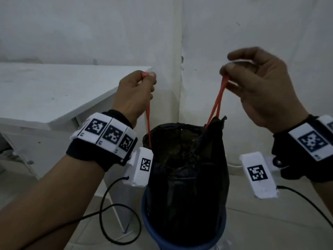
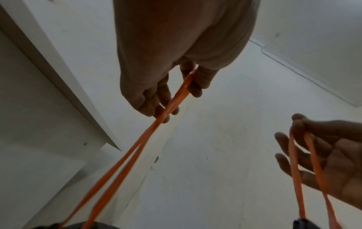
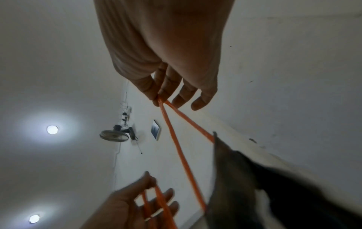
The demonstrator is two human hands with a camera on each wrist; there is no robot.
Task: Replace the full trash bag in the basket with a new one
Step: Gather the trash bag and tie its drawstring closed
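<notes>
A full black trash bag (image 1: 187,177) stands in a blue basket (image 1: 146,221) on the floor, its top raised above the rim. Two orange drawstring loops rise from its mouth. My left hand (image 1: 137,91) pinches the left drawstring (image 1: 148,123) between thumb and fingers, seen close in the left wrist view as left drawstring (image 2: 137,148) under my left hand (image 2: 168,93). My right hand (image 1: 255,83) pinches the right drawstring (image 1: 217,103) above the bag's right side; in the right wrist view the right drawstring (image 3: 176,139) runs from my right hand (image 3: 162,96) down to the bag (image 3: 254,186).
A white table (image 1: 45,91) stands at the left, its corner close to my left hand. White walls meet in a corner right behind the basket. Black cables (image 1: 108,204) hang from both wrist cameras. A wall fan (image 3: 115,135) and ceiling lights show in the right wrist view.
</notes>
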